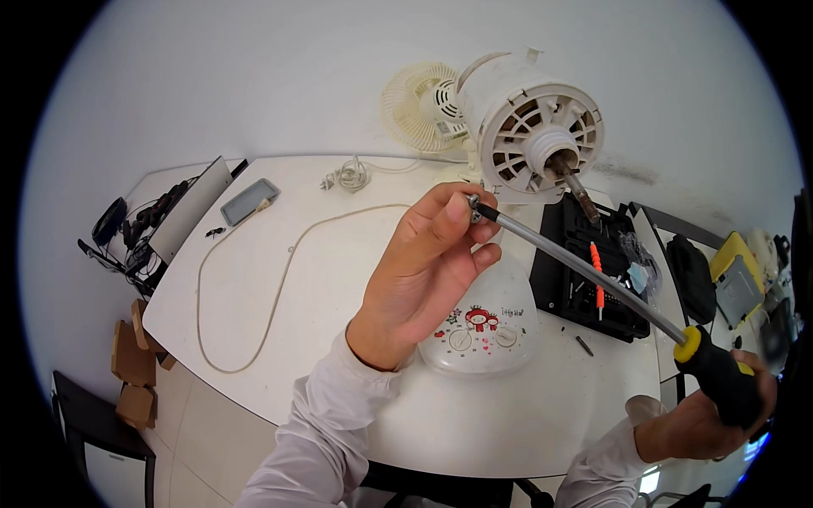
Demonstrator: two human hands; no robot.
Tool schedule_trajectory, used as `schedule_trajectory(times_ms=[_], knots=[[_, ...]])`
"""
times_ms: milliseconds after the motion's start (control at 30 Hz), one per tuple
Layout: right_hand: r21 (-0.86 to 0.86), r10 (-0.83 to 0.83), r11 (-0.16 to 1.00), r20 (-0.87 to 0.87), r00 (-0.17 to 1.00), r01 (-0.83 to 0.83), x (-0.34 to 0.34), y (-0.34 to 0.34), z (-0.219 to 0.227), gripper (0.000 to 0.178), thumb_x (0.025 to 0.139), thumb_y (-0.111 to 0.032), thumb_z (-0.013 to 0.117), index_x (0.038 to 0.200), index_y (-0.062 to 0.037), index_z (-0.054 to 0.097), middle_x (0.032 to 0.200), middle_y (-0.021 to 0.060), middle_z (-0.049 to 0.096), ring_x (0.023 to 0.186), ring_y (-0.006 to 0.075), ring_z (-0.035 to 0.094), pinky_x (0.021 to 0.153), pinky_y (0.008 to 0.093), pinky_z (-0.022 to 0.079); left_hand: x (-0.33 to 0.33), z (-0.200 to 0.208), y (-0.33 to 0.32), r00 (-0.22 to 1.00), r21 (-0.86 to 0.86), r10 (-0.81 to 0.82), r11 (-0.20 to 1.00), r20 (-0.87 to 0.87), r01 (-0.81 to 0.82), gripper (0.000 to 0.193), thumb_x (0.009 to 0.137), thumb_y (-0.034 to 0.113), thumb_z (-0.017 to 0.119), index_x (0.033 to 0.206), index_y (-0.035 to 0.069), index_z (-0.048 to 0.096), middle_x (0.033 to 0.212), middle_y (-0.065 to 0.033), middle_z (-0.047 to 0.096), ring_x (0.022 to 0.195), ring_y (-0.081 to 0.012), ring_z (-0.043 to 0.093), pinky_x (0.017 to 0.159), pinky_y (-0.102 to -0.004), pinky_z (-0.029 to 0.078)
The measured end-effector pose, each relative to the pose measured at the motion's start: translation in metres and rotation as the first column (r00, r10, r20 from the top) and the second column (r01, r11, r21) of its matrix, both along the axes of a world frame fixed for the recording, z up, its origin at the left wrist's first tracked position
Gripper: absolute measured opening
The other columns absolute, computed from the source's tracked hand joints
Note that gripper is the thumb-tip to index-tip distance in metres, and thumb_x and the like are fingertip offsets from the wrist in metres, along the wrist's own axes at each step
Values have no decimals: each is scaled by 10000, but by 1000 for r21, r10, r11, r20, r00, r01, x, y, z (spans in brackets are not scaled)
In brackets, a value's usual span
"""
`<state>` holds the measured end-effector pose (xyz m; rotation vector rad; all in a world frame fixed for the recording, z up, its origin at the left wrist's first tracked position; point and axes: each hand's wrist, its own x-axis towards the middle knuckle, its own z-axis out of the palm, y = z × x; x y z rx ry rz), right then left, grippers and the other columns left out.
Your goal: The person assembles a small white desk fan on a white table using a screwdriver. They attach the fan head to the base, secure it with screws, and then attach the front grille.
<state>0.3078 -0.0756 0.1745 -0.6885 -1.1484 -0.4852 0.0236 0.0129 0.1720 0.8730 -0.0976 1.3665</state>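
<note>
Beneath our fingers and spreading out to every side lies the white table [339,275]. Just beyond our left fingertips rises the white fan motor housing [542,146], its rusty shaft bare; below the left palm sits the rounded fan base [483,351]. To the right of those fingers lies the open black tool case [546,288]. Our right hand [707,427] is wrapped round the handle of the long screwdriver [584,269]. Our left hand [432,262] has thumb and fingertips pinched on a small metal screw [474,204] at the screwdriver's tip; whether the two are seated, we cannot tell. We judge the step in hand to be fitting screw to tip; the next move calls for straight alignment and a light, sure pinch.
</note>
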Motion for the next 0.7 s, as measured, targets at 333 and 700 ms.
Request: schedule_trajectory(times_ms=[333, 700], knots=[[-127, 24, 991, -62, 998, -31, -7, 9, 9, 588, 866, -561, 350, 1154, -53, 421, 890, 163, 532, 808, 189, 582, 576, 240, 534, -5, 0, 4, 998, 91, 35, 995, -46, -31, 234, 844, 224, 612, 1004, 62, 557, 951, -24, 551, 802, -117, 455, 732, -280, 414], [-231, 252, 959, 440, 862, -163, 17, -9, 21, 459, 823, -372, 561, 1204, -166, 409, 1014, 167, 518, 761, 183, 565, 520, 193, 491, -7, 4, 2, 952, 59, 256, 967, -168, -249, 243, 847, 214, 609, 1015, 43, 569, 914, 0, 536, 795, -102, 451, 725, -264, 412]])
